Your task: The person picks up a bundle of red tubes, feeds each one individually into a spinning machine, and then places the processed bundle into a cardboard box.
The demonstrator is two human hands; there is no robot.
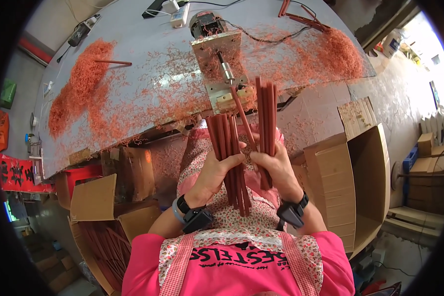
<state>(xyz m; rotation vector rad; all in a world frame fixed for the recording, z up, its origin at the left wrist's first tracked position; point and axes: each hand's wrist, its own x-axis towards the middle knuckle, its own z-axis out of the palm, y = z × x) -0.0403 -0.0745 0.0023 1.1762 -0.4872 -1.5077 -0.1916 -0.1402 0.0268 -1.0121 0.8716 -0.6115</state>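
Note:
My left hand (216,173) is closed around a bundle of slim reddish-brown sticks (224,135), which stick out above and below the fist. In my right hand (277,165) is a second, upright bundle of similar sticks (266,113). Between the two bundles a single slanted stick (243,116) runs up to the front of a small motor-driven machine (216,49). Its upper end is close to the metal chuck (226,70); whether it touches is unclear. The lower end passes by my right fingers, and I cannot tell which hand bears it.
Orange-red shavings (84,79) cover much of the grey table (153,29), with another heap (343,54) at right. A loose stick (114,62) lies on the left heap. An open carton (101,246) at lower left holds many sticks; another open carton (330,182) stands right.

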